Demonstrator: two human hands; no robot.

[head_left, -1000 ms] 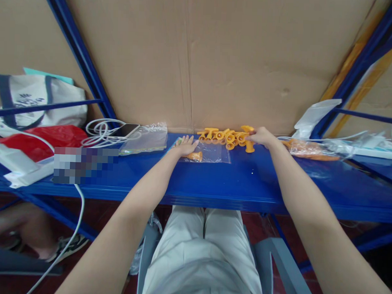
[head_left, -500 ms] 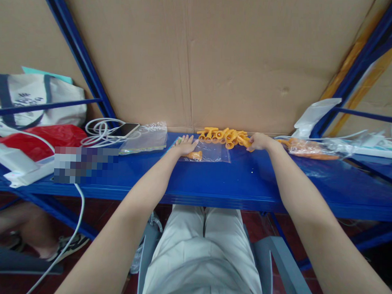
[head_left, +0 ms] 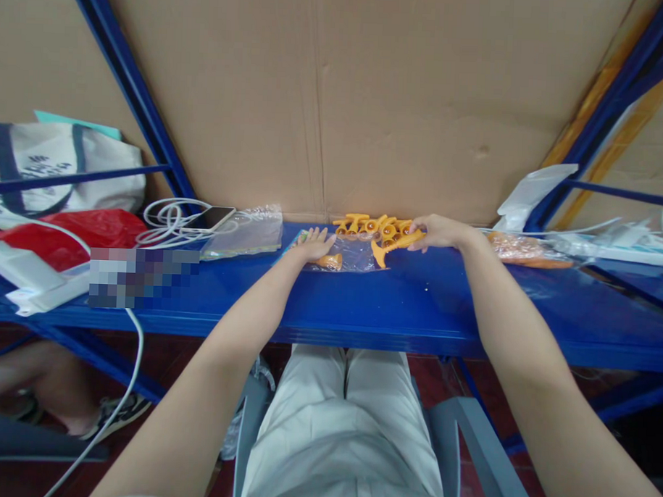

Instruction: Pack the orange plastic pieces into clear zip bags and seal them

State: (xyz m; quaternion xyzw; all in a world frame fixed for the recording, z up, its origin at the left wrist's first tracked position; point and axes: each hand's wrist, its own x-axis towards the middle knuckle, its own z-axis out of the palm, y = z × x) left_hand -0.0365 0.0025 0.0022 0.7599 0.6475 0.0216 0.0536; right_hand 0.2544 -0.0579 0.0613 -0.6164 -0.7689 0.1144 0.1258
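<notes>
Through the head camera I have both bare hands over the blue metal tabletop (head_left: 400, 305). The left hand (head_left: 314, 246) lies palm down with its fingers spread, at the left end of a flat clear plastic bag (head_left: 358, 259). An orange flared plastic piece (head_left: 332, 261) sticks out from under that hand toward the right; I cannot tell whether it lies inside the bag or on top.

The right hand (head_left: 436, 232) pinches one end of a yellow-orange plastic piece with a crossbar head (head_left: 400, 242). I see this piece slanting left and toward the near side, its head over the right end of the bag; I cannot make out whether the two touch. Just beyond, near the brown cardboard wall (head_left: 424, 99), sits a heap of similar yellow-orange plastic pieces (head_left: 357, 222), several with round open ends facing me.

Farther left I pick out a stack of clear plastic sleeves (head_left: 245, 234), a phone (head_left: 219, 219) beside a coiled white cable (head_left: 164, 217), and a crumpled red plastic bag (head_left: 87, 233) in front of a white canvas tote with dark straps (head_left: 114, 172). To the right of the right hand, clear-wrapped orange items (head_left: 527, 249) rest on the tabletop.
</notes>
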